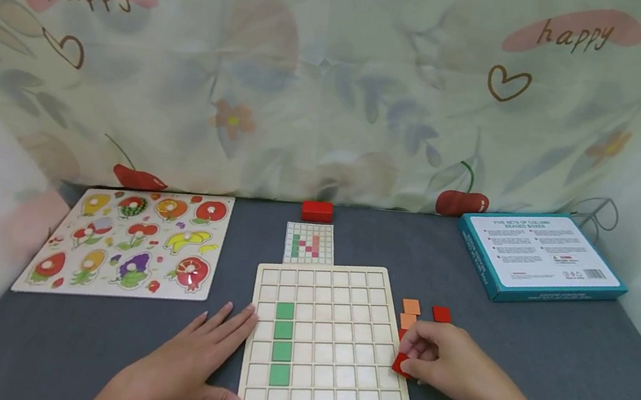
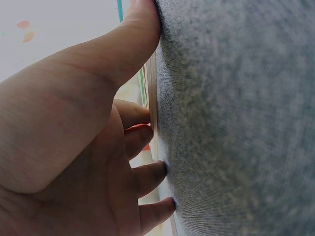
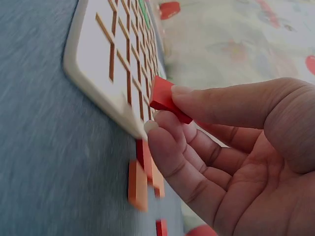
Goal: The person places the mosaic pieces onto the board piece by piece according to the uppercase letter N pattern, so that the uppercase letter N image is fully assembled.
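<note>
A wooden grid board (image 1: pixel 320 399) lies on the table, with several green square tiles (image 1: pixel 282 350) set in one column near its left side. My left hand (image 1: pixel 187 364) rests at the board's left edge, fingers spread and fairly straight; in the left wrist view the fingertips (image 2: pixel 165 168) touch the cloth and board edge. Between thumb and fingers, my right hand (image 1: pixel 452 364) pinches a red square tile (image 3: pixel 165 98) at the board's right edge. Beside that hand lie orange tiles (image 1: pixel 411 306) and another red tile (image 1: pixel 441 314); some tiles are partly hidden by the hand.
Behind the board lies a small pattern card (image 1: pixel 307 259) with green, pink and red squares, and behind it a red block (image 1: pixel 316 211). A fruit puzzle board (image 1: pixel 111 289) is at left, a teal box (image 1: pixel 545 253) at right. Printed curtain (image 1: pixel 320 123) hangs behind the table.
</note>
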Demonstrator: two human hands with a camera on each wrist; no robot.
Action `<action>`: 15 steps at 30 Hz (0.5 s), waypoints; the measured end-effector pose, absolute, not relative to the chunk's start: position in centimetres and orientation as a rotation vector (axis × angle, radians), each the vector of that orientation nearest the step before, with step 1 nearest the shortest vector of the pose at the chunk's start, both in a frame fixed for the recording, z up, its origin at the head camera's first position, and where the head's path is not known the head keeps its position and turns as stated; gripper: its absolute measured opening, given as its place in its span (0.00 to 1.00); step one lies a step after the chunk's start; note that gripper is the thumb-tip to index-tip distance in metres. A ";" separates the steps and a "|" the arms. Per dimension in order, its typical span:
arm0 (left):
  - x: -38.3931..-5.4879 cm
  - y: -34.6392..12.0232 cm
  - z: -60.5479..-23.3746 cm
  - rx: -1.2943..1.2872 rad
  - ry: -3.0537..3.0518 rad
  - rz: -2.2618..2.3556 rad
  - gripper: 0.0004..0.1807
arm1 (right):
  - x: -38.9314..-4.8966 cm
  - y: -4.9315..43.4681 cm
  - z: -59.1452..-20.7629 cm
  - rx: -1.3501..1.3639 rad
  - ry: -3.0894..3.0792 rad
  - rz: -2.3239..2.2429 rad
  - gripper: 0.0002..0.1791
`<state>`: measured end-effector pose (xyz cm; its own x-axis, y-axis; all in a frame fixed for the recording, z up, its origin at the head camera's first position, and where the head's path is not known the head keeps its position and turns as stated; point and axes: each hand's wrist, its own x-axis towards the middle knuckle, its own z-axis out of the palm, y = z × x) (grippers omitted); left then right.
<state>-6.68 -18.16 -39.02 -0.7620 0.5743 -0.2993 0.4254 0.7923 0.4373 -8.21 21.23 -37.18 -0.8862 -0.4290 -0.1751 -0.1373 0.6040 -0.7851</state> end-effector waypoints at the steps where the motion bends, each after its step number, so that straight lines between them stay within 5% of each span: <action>1: -6.7 -18.2 -39.0 0.749 2.559 0.484 0.64 | -8.4 20.9 -37.1 -0.475 2.491 -1.179 0.07; 15: -6.8 -18.2 -39.1 0.753 2.558 0.477 0.64 | -10.8 15.3 -37.4 -0.610 2.455 -1.249 0.07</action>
